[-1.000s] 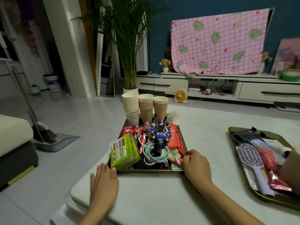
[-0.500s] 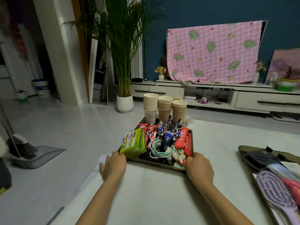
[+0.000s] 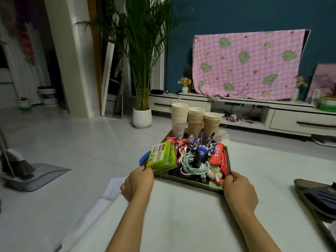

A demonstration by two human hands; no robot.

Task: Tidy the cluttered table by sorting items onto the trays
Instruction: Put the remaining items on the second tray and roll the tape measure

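The second tray is cut off at right.

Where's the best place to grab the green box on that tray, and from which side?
Pinch the green box by its near end, thumb on the broad top face, coming from the near left. It lies tilted on the tray's near-left corner, that end uncovered, while toys and the cable coil crowd its right side.

L hand bare | R hand bare | 2 forearms bare
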